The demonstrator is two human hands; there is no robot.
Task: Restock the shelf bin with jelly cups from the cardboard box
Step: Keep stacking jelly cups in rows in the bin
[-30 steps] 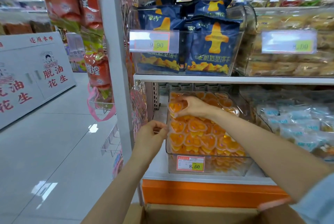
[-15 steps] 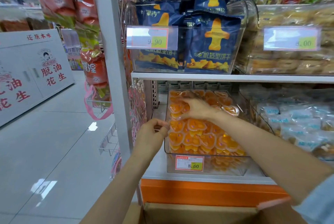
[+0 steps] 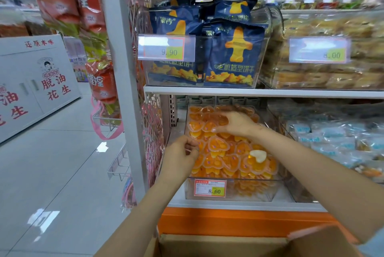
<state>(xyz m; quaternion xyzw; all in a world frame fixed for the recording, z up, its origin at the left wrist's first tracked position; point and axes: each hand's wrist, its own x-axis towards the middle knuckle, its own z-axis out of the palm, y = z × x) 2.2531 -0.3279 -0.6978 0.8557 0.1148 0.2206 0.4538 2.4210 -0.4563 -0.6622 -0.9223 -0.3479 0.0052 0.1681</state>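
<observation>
Step in hand, as I read it: levelling the load, not fetching more. The jelly cups [image 3: 218, 144] are heaped in the clear shelf bin [image 3: 249, 192] on the lower shelf, piled above its front wall. The cardboard box [image 3: 228, 244] sits open below you at the frame's bottom edge.

Your right hand [image 3: 234, 123] is over the rear of the bin with a wide grip, fingers spread on the top cups and holding nothing. Your left hand [image 3: 180, 157] is curled at the bin's left wall. It looks like a pinch on the rim, but I can't tell what the grip has.

To do it well:
- push cups back and down into the rear, since the front is the high side
- keep the left hand bracing the wall so the bin doesn't slide on the shelf
- use flat fingers and light pressure, because the foil lids look easy to dent
- one pale cup [image 3: 258, 155] lies odd side up near your right forearm, so flip it

Versus 1 s ago: the right hand was at the back-left corner with fingers round a cup, and it's now mid-rear and flattened out. The left hand has barely moved
</observation>
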